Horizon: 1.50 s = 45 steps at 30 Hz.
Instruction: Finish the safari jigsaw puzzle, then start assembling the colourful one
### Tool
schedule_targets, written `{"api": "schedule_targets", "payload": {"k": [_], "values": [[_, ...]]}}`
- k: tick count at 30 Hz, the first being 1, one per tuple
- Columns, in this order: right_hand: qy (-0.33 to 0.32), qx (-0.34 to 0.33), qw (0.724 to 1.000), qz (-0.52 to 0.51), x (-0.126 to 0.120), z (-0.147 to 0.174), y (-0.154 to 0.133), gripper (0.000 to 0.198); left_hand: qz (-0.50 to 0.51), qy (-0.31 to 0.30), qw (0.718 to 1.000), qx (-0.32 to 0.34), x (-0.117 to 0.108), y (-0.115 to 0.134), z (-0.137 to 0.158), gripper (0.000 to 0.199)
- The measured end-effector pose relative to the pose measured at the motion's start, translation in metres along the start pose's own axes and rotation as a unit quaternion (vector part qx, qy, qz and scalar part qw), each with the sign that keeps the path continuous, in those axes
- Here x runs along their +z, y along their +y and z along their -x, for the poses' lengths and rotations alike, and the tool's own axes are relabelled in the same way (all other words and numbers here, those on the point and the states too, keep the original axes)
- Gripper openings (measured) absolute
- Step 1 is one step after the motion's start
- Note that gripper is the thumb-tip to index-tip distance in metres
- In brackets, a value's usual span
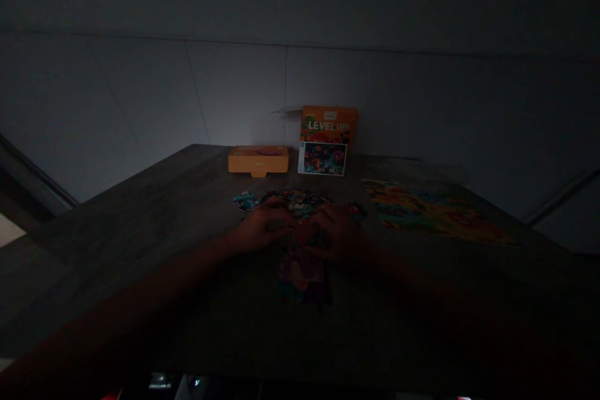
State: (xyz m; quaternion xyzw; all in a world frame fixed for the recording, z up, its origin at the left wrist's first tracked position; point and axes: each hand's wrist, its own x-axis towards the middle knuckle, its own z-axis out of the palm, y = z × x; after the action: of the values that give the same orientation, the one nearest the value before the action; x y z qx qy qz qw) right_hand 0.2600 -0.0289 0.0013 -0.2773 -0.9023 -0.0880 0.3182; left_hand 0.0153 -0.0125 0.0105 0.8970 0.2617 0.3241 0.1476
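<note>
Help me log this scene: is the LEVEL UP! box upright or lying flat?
Upright: the LEVEL UP! box stands, its printed front facing the camera.

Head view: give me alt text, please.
A person's left hand and right hand are over puzzle pieces on a dim table. Behind stand an orange box, "LEVEL UP!" box and picture card; a colorful picture lies right.
</note>
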Motion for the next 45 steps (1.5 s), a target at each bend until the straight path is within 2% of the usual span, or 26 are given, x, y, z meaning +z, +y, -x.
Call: {"api": "schedule_targets", "payload": {"k": [8,11,13,16,18,21,23,26,28,32,40,45], "values": [[0.019,-0.006,1.000,-0.010,0.001,-0.001,0.001,0.026,0.059,-0.030,0.997,-0.026,0.003,0.009,-0.002,0.015],[0.002,-0.001,1.000,-0.014,0.000,-0.001,0.000,0.028,0.081,-0.005,0.994,-0.068,0.007,0.011,-0.003,0.014],[-0.004,0.011,1.000,-0.007,-0.001,-0.002,-0.001,0.036,0.070,0.038,0.992,-0.101,0.008,0.009,-0.004,0.014],[0.005,0.095,0.995,0.033,0.001,-0.002,0.001,0.053,0.039,0.129,0.976,-0.173,0.003,-0.002,-0.006,0.015],[0.013,0.173,0.982,0.073,0.006,0.001,0.007,0.056,0.006,0.177,0.956,-0.234,-0.003,-0.012,-0.006,0.016],[-0.003,0.253,0.961,0.116,0.017,0.008,0.021,0.048,-0.053,0.199,0.929,-0.308,-0.010,-0.025,-0.004,0.017],[-0.034,0.281,0.952,0.120,0.021,0.012,0.028,0.043,-0.078,0.184,0.926,-0.321,-0.012,-0.029,-0.003,0.021],[-0.069,0.292,0.947,0.116,0.021,0.012,0.029,0.040,-0.123,0.136,0.932,-0.312,-0.010,-0.031,-0.001,0.026],[-0.082,0.287,0.948,0.108,0.018,0.010,0.026,0.042,-0.169,0.111,0.927,-0.317,-0.007,-0.032,0.000,0.024],[-0.104,0.261,0.956,0.085,0.013,0.006,0.020,0.043,-0.215,0.110,0.924,-0.297,-0.003,-0.034,0.003,0.019],[-0.109,0.256,0.957,0.084,0.018,0.009,0.023,0.044,-0.111,0.039,0.984,-0.131,0.000,-0.016,-0.004,0.022],[-0.109,0.263,0.956,0.077,0.021,0.011,0.026,0.043,-0.085,-0.063,0.994,-0.019,0.005,-0.006,-0.001,0.037]]}}
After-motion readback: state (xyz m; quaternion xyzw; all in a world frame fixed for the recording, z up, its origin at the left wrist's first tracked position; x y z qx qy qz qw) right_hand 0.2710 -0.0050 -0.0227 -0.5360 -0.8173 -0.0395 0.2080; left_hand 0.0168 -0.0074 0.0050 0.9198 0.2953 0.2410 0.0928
